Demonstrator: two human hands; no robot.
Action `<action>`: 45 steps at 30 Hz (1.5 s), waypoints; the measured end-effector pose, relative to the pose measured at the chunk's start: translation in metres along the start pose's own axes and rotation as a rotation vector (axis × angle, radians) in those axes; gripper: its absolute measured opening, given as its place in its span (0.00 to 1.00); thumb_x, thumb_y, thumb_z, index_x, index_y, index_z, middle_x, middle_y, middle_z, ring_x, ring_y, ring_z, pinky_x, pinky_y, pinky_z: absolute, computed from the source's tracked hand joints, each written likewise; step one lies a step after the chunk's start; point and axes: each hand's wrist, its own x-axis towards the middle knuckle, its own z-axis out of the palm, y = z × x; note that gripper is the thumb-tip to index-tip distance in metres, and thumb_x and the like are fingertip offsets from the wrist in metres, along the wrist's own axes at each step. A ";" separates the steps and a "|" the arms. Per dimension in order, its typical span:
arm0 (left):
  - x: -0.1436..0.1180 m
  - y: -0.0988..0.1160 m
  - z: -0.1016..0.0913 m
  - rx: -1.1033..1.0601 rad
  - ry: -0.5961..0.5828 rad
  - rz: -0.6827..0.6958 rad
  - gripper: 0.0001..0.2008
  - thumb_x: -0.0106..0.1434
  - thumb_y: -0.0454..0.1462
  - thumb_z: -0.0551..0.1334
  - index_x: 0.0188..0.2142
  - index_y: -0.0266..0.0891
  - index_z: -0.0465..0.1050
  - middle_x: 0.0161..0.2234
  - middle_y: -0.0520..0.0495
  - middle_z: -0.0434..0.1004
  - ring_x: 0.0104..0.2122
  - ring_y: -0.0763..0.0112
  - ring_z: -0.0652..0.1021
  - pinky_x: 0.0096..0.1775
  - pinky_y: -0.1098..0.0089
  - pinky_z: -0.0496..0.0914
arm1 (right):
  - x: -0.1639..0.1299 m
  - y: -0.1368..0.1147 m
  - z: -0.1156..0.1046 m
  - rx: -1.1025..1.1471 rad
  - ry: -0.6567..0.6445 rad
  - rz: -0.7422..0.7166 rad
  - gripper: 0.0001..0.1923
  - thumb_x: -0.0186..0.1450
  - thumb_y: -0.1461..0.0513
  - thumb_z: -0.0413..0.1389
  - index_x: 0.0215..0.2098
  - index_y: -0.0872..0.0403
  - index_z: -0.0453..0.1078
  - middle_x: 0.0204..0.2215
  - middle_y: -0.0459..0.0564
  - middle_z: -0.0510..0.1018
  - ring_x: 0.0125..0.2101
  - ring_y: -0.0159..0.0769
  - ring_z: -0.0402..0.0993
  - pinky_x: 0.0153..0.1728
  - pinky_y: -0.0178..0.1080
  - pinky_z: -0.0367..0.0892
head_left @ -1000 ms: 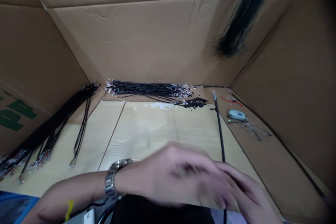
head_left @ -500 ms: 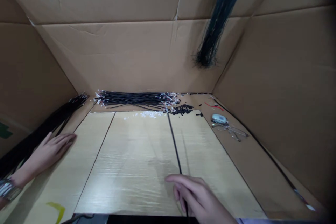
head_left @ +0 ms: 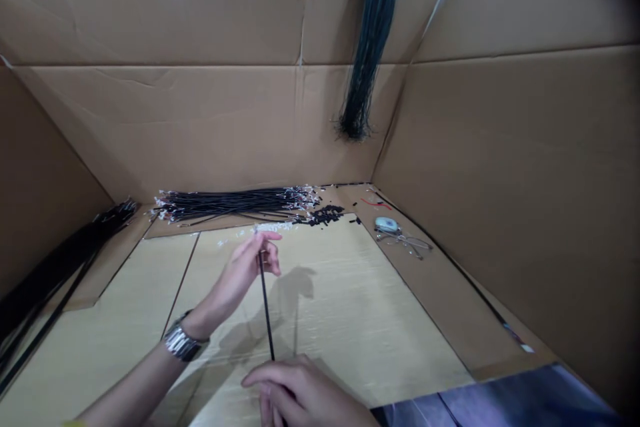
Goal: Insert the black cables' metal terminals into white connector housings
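A thin black cable (head_left: pixel 266 307) runs between my two hands above the wooden board. The fingers of my left hand (head_left: pixel 255 260) are curled round its far end, near the small white pieces (head_left: pixel 277 227) at the board's back edge. Closer to me, my right hand (head_left: pixel 307 390) grips the lower part of the same cable between thumb and fingers. Its near end is hidden by this hand. A metal watch (head_left: pixel 183 340) is on my left wrist.
A pile of black cables (head_left: pixel 235 203) with white ends lies along the back wall. Beside it are small black pieces (head_left: pixel 327 214). Another dark bundle (head_left: pixel 65 257) lies at left. Green strands (head_left: pixel 370 40) hang over the cardboard wall. Eyeglasses (head_left: pixel 407 241) and a pale rounded object (head_left: pixel 387 224) sit right.
My left hand has come from the left edge of the board to the middle and closed on the cable's far end. My right hand still holds the cable. The camera view has tilted up.
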 end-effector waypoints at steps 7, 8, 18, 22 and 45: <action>0.013 -0.041 -0.008 -0.009 -0.017 -0.144 0.21 0.64 0.56 0.58 0.38 0.39 0.67 0.20 0.61 0.49 0.14 0.81 0.53 0.15 0.78 0.58 | -0.028 0.021 -0.085 0.175 0.369 0.057 0.19 0.69 0.51 0.53 0.51 0.52 0.73 0.41 0.53 0.80 0.37 0.37 0.76 0.40 0.40 0.70; 0.015 -0.049 -0.015 0.027 0.008 -0.148 0.22 0.63 0.57 0.58 0.37 0.39 0.67 0.20 0.61 0.47 0.14 0.81 0.52 0.15 0.79 0.57 | -0.016 0.027 -0.100 0.214 0.416 0.033 0.19 0.68 0.50 0.54 0.48 0.54 0.74 0.37 0.52 0.80 0.33 0.35 0.75 0.35 0.38 0.69; 0.020 -0.087 -0.025 0.312 -0.137 -0.208 0.25 0.69 0.51 0.46 0.24 0.38 0.65 0.18 0.53 0.62 0.18 0.73 0.66 0.23 0.72 0.63 | 0.113 0.053 -0.080 0.539 0.354 -0.002 0.25 0.58 0.43 0.61 0.37 0.56 0.76 0.21 0.46 0.74 0.21 0.34 0.71 0.26 0.37 0.66; 0.031 -0.064 -0.032 0.469 -0.259 -0.197 0.20 0.68 0.40 0.52 0.25 0.35 0.75 0.25 0.49 0.75 0.27 0.70 0.72 0.35 0.70 0.64 | 0.107 0.054 -0.083 0.638 0.455 -0.021 0.21 0.59 0.46 0.63 0.27 0.56 0.74 0.19 0.44 0.70 0.22 0.32 0.69 0.27 0.36 0.64; 0.078 -0.057 -0.034 0.958 -0.076 0.198 0.15 0.71 0.43 0.52 0.40 0.37 0.74 0.37 0.44 0.78 0.37 0.65 0.76 0.40 0.68 0.70 | 0.089 0.036 -0.129 0.453 0.629 -0.071 0.14 0.63 0.51 0.57 0.35 0.54 0.69 0.24 0.41 0.65 0.21 0.27 0.56 0.21 0.32 0.53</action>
